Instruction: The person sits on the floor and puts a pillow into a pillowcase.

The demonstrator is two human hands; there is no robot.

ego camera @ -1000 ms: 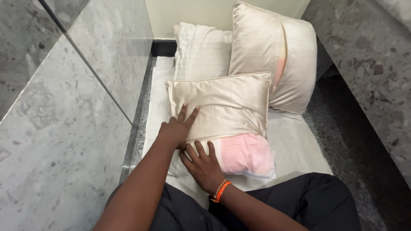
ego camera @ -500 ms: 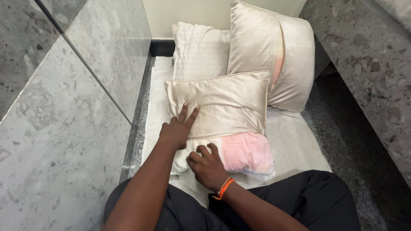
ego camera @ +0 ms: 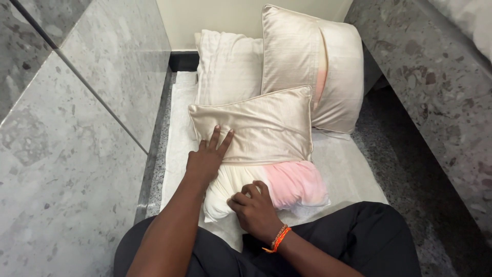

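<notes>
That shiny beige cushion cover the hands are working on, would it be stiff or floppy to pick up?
Probably floppy: the satin cushion cover creases under the left hand. Likely slippery, given its sheen. The pink-and-white pillow insert bulges where the right hand grips it, so it seems soft and light.

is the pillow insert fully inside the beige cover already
No, the white and pink pillow insert bulges out of the beige cover at its near end, beside the right hand.
</notes>
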